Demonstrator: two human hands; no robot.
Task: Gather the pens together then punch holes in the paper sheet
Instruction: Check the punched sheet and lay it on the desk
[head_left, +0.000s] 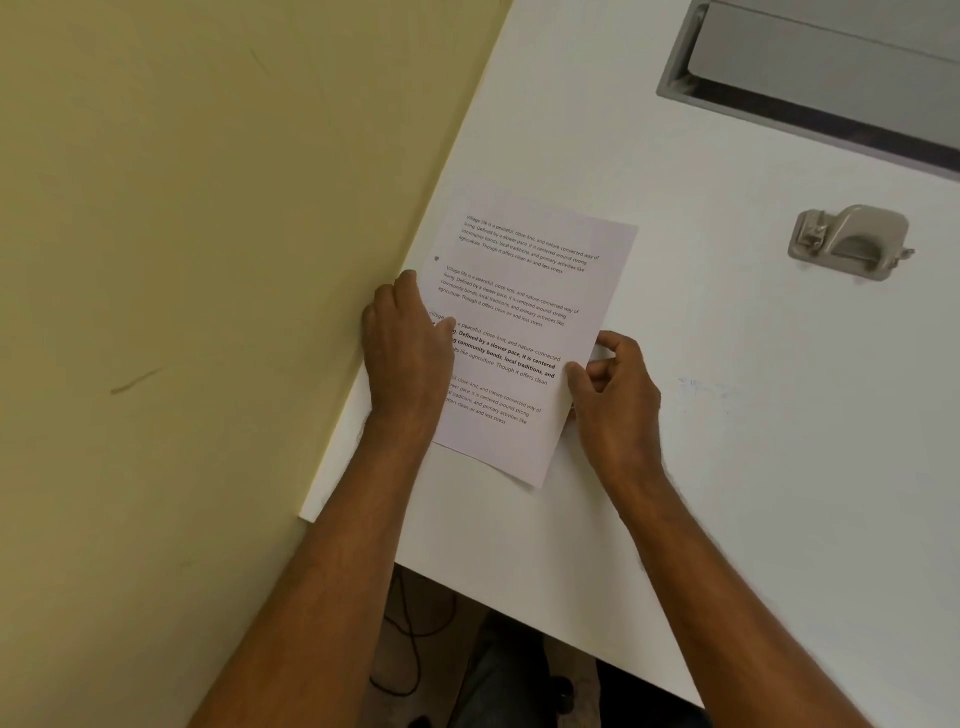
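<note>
A printed paper sheet (524, 291) lies on the white table (701, 415), close to its left edge by the wall. One small dark hole shows near the sheet's left margin. My left hand (408, 343) grips the sheet's left edge, fingers curled over it and thumb on the text. My right hand (615, 384) pinches the sheet's right edge between thumb and fingers. A beige hole punch (852, 241) stands apart on the table, far to the right of the sheet. No pens are in view.
A yellow wall (208, 260) runs along the table's left edge. A grey recessed cable flap (831, 67) sits in the tabletop at the back right. Below the table's front edge, dark cables (410, 639) lie on the floor.
</note>
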